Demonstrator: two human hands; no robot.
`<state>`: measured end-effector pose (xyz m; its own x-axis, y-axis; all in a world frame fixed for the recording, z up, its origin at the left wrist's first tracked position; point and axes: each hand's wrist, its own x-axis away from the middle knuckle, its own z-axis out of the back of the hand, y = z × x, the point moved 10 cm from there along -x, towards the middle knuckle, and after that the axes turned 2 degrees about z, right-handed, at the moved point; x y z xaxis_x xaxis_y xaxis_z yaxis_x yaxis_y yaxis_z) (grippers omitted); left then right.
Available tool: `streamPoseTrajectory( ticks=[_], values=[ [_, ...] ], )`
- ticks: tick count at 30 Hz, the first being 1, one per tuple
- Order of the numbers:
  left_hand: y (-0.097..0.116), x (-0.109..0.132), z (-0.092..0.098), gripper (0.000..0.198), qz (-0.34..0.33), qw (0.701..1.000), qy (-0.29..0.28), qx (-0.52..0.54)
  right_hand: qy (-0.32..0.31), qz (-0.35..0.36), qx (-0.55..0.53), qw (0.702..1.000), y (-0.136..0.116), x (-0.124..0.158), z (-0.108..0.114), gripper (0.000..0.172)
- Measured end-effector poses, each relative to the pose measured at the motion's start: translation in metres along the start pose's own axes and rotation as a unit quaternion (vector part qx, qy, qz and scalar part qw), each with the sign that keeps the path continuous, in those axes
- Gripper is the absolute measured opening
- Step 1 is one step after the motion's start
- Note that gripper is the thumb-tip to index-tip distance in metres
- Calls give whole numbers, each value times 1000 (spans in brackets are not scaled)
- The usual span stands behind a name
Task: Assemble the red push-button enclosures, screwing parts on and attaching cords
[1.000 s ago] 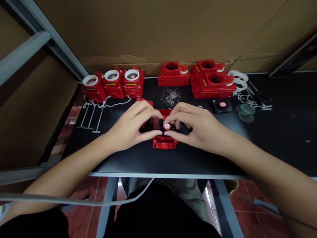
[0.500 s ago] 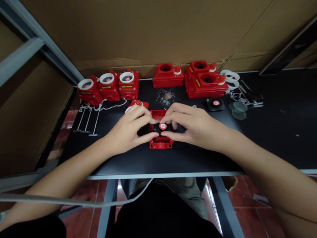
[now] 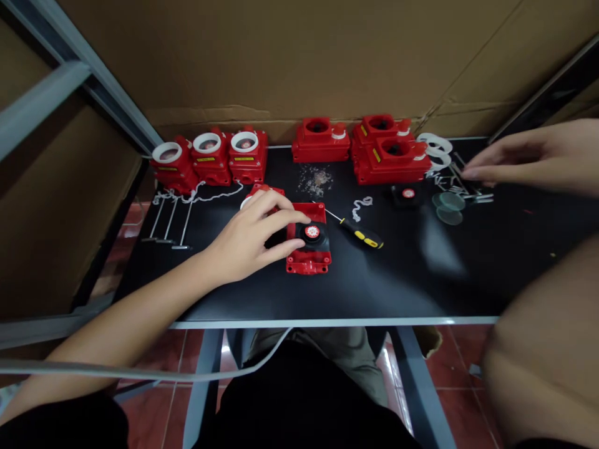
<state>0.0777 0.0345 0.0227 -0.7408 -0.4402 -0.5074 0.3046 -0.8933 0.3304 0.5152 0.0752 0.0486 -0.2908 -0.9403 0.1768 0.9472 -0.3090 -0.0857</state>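
The red housing [image 3: 309, 262], with a black insert and red-and-white disc [image 3: 312, 232] seated in it, sits at the centre of the table [image 3: 327, 293]; my left hand [image 3: 248, 240] pinches its nine o'clock side between thumb and forefinger, seemingly to steady it. At two o'clock my right hand [image 3: 528, 159] hovers loosely open and empty over small metal parts [image 3: 461, 185], with a screwdriver [image 3: 361, 235] lying at three. Yellow labels [image 3: 206, 159] on the eleven o'clock boxes [image 3: 210, 171] are unreadable.

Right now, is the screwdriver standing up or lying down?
Lying down. The screwdriver rests flat on the table, just right of the red box, with its metal tip pointing toward the box.
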Motion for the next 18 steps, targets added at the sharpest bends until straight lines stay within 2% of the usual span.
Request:
streamPoseTrajectory(
  ticks=[2,4,6,12,18],
  values=[
    [-1,0,3,29,2,1000,1,1,-80,-115,5,990,29,-5,-16,22],
    [-1,-1,7,32,-2,1000,3,2,-132,-168,-59,975,36,-3,-34,29],
    [0,-2,11,33,-10,1000,0,6,-145,-196,-102,964,36,-2,-46,34],
    [3,-2,11,24,-45,998,-26,25,-164,-227,-104,954,35,0,-59,43],
    [3,-2,17,21,-46,999,-16,10,-180,-193,-86,961,11,-2,-60,37]
  ],
)
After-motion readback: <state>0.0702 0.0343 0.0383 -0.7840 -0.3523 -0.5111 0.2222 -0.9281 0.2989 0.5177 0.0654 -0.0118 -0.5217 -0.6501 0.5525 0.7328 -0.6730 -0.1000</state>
